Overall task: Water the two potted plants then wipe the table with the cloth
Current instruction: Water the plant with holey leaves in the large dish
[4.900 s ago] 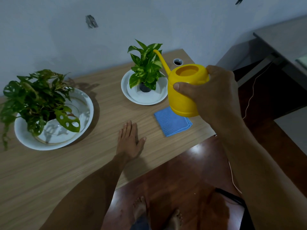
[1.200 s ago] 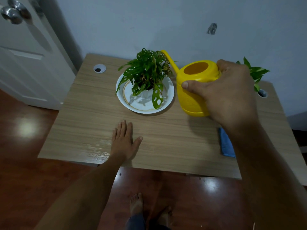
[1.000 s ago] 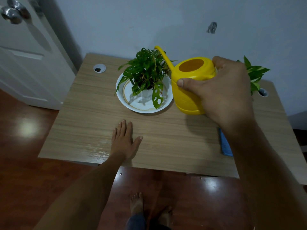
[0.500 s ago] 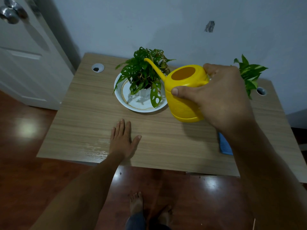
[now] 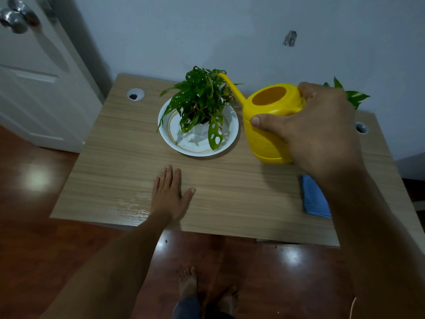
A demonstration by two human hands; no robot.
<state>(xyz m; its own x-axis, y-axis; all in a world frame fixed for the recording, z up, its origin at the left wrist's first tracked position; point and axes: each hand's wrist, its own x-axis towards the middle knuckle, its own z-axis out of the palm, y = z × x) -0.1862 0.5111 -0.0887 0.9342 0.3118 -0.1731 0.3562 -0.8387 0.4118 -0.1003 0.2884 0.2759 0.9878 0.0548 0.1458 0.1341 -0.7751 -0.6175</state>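
Since half a second ago, the yellow watering can point(image 5: 269, 125) has been lifted back from its steep tilt, and its spout tip is now held over the far side of the holed-leaf plant point(image 5: 200, 100). Pouring at this plant seems to be under way or ending; no stream can be made out. The second plant point(image 5: 351, 95), at far right, is mostly hidden behind the right hand point(image 5: 315, 130). Wiping appears not yet begun: the folded blue cloth point(image 5: 314, 199) lies untouched near the table's point(image 5: 115, 157) near right edge. The can is gripped by the right hand, thumb across its body, arm stretched forward. The left hand point(image 5: 170, 194) is laid flat, fingers together, on the table, holding nothing, near the white dish point(image 5: 230, 134).
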